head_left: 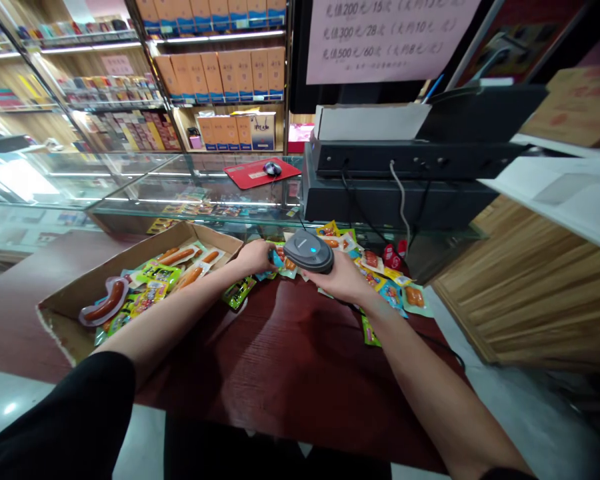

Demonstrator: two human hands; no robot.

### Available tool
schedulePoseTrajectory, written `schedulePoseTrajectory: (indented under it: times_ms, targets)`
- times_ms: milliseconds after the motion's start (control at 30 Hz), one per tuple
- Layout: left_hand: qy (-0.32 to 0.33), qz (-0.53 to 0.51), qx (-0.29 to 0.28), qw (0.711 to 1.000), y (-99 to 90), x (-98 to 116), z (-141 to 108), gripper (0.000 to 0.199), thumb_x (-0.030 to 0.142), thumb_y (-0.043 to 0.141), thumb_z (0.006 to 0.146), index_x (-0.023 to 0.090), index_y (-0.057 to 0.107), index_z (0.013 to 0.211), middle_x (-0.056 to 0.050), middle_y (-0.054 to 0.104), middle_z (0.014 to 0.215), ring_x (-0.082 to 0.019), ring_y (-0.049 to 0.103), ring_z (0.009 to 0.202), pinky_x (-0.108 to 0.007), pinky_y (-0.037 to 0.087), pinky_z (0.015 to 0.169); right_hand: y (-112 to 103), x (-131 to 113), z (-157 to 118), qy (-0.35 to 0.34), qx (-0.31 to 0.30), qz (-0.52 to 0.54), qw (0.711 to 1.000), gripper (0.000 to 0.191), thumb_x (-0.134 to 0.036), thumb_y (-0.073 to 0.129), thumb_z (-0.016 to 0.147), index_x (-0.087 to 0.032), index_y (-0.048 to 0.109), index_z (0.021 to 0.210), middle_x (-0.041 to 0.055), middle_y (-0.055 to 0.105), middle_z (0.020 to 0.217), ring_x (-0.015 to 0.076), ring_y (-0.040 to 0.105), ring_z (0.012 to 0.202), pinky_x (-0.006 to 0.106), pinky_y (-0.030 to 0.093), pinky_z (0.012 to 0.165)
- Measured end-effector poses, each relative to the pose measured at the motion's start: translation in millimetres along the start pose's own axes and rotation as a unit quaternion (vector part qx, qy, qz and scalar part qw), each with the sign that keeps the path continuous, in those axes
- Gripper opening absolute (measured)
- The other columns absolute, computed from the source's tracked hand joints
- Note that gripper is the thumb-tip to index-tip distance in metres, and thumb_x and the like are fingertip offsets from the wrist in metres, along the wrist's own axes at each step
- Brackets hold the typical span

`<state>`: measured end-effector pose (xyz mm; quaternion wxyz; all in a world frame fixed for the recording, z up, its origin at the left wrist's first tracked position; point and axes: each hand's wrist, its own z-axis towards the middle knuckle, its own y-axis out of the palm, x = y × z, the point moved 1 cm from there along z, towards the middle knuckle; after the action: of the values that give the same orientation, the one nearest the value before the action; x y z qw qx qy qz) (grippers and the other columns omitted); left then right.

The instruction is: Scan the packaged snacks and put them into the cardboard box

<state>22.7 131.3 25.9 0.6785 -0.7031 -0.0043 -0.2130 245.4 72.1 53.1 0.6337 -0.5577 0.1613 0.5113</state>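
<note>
My right hand (341, 277) is closed round a dark grey barcode scanner (309, 251) with a small blue light on top. Close to the scanner's left side, my left hand (257, 257) pinches a blue snack packet (275, 261). Wrapped snack packets (390, 293) lie heaped beyond and to the right of my hands, some with sausage or meat showing through. A green packet (239, 292) rests on the table just below my left hand. Left of my left forearm stands an open cardboard box (65, 313) holding sausages (193, 275) and bright packets.
The dark red table (260, 373) meets a glass display counter (150, 190) at its far edge. On the glass lie a red mouse pad (243, 175) and a computer mouse (273, 169). Black machines (400, 193) with hanging cables stand at the back right, beside a wooden cabinet (520, 287).
</note>
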Motion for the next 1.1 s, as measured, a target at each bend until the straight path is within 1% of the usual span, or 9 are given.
schedulePoseTrajectory:
  times_ms: [100, 167, 233, 367, 467, 567, 767, 933, 1100]
  targets:
    - [-0.011, -0.087, 0.047, 0.995, -6.3, 3.1, -16.2, 0.029, 0.039, 0.080, 0.062, 0.022, 0.071, 0.083, -0.008, 0.070, 0.078, -0.028, 0.066, 0.088, -0.031, 0.046, 0.078, 3.3, -2.1, -0.7, -0.004, -0.002, 0.009, 1.000, 0.033, -0.026, 0.069, 0.073, -0.018, 0.070, 0.105, 0.0068, 0.075, 0.101, 0.0268, 0.068, 0.099, 0.037, 0.053, 0.086]
    - [-0.031, -0.204, 0.064, 0.976, -11.8, 2.3, -22.3, 0.025, 0.039, 0.079, 0.064, 0.019, 0.067, 0.075, -0.004, 0.066, 0.066, -0.023, 0.066, 0.074, -0.030, 0.048, 0.071, 4.6, -1.9, -0.9, -0.006, -0.005, 0.013, 1.000, 0.032, -0.026, 0.069, 0.074, -0.018, 0.070, 0.105, 0.0068, 0.075, 0.102, 0.0265, 0.068, 0.099, 0.038, 0.053, 0.087]
    - [-0.052, -0.371, 0.080, 0.924, -18.9, -1.4, -23.3, 0.027, 0.035, 0.080, 0.065, 0.018, 0.061, 0.074, -0.002, 0.066, 0.066, -0.018, 0.065, 0.067, -0.030, 0.051, 0.068, 5.4, -0.5, -1.0, -0.006, -0.009, 0.015, 1.000, 0.032, -0.026, 0.069, 0.074, -0.019, 0.070, 0.105, 0.0069, 0.074, 0.104, 0.0264, 0.068, 0.099, 0.038, 0.053, 0.088]
    - [-0.102, -0.617, 0.105, 0.773, -35.3, -15.9, -18.7, 0.036, 0.021, 0.083, 0.063, 0.016, 0.053, 0.081, -0.003, 0.069, 0.076, -0.018, 0.068, 0.074, -0.035, 0.058, 0.071, 6.7, 3.3, -0.3, -0.004, -0.011, 0.022, 1.000, 0.036, -0.028, 0.068, 0.076, -0.019, 0.069, 0.111, 0.0072, 0.073, 0.109, 0.0264, 0.067, 0.103, 0.040, 0.052, 0.092]
    - [-0.141, -0.656, 0.098, 0.735, -42.0, -26.8, -17.1, 0.036, 0.012, 0.082, 0.065, 0.014, 0.051, 0.082, -0.004, 0.069, 0.076, -0.018, 0.070, 0.075, -0.039, 0.060, 0.072, 8.2, 5.8, -0.1, 0.000, -0.015, 0.020, 1.000, 0.038, -0.030, 0.068, 0.076, -0.018, 0.069, 0.112, 0.0076, 0.072, 0.111, 0.0269, 0.066, 0.105, 0.041, 0.051, 0.093]
    - [-0.150, -0.667, 0.082, 0.725, -41.7, -30.3, -17.5, 0.034, 0.008, 0.080, 0.066, 0.014, 0.049, 0.080, -0.002, 0.068, 0.072, -0.018, 0.070, 0.074, -0.042, 0.061, 0.073, 9.6, 7.1, -0.3, 0.003, -0.020, 0.007, 1.000, 0.037, -0.030, 0.069, 0.076, -0.019, 0.070, 0.111, 0.0077, 0.073, 0.109, 0.0272, 0.067, 0.103, 0.041, 0.052, 0.091]
    - [-0.142, -0.658, 0.037, 0.739, -37.9, -23.9, -19.3, 0.038, 0.005, 0.081, 0.063, 0.015, 0.049, 0.080, -0.002, 0.067, 0.072, -0.021, 0.071, 0.074, -0.040, 0.062, 0.067, 8.9, 6.8, -0.5, -0.005, -0.009, -0.006, 1.000, 0.034, -0.028, 0.068, 0.076, -0.019, 0.070, 0.109, 0.0074, 0.073, 0.108, 0.0274, 0.066, 0.103, 0.041, 0.051, 0.092]
    - [-0.146, -0.651, 0.035, 0.744, -40.5, -22.1, -20.3, 0.038, 0.006, 0.081, 0.063, 0.015, 0.049, 0.081, -0.003, 0.067, 0.072, -0.021, 0.071, 0.075, -0.040, 0.062, 0.067, 8.7, 6.1, -0.6, -0.002, -0.007, -0.004, 1.000, 0.035, -0.031, 0.067, 0.076, -0.019, 0.070, 0.109, 0.0071, 0.073, 0.109, 0.0273, 0.066, 0.104, 0.040, 0.051, 0.092]
    - [-0.118, -0.626, 0.025, 0.770, -42.9, -20.8, -22.3, 0.033, 0.006, 0.079, 0.063, 0.014, 0.052, 0.080, 0.002, 0.063, 0.067, -0.015, 0.068, 0.072, -0.040, 0.062, 0.074, 8.8, 6.8, -0.8, 0.007, -0.016, -0.010, 1.000, 0.037, -0.031, 0.068, 0.076, -0.018, 0.070, 0.110, 0.0071, 0.073, 0.106, 0.0276, 0.067, 0.102, 0.040, 0.052, 0.091]
